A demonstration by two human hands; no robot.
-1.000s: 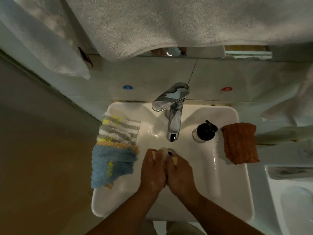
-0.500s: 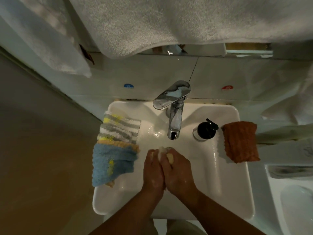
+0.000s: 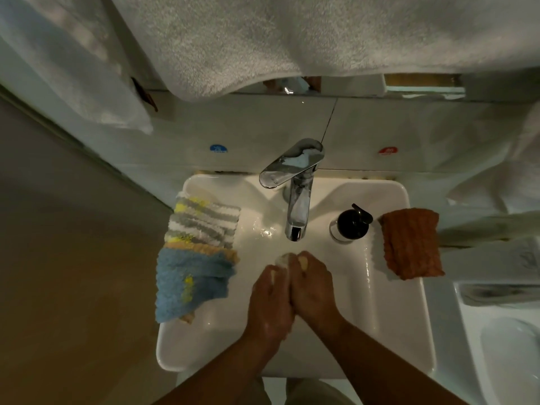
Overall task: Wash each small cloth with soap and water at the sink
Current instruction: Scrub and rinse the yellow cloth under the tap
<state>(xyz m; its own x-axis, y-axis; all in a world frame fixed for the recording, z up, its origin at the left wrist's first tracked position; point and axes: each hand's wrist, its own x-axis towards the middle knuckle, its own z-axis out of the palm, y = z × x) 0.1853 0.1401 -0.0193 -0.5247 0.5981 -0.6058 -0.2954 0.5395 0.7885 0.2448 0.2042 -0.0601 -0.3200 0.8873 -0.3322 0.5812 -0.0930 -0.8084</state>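
My left hand (image 3: 270, 299) and my right hand (image 3: 314, 290) are pressed together low in the white sink (image 3: 420, 317), just in front of the chrome tap (image 3: 298, 206). Both grip a small pale cloth (image 3: 282, 260) between them; only a lump of it pokes out at the fingertips. No water stream shows under the spout. A grey, white and yellow striped cloth (image 3: 201, 223) and a blue one (image 3: 187, 282) lie stacked over the sink's left rim. An orange cloth (image 3: 412, 244) lies on the right rim.
A soap dispenser (image 3: 349, 225) with a black pump stands right of the tap. A large white towel (image 3: 292, 39) hangs overhead, above the tiled wall. Another white basin (image 3: 511, 346) sits at the far right.
My hands have rubbed against each other around the pale cloth, the right sliding a little forward against the left. The cloths on the rims have not moved.
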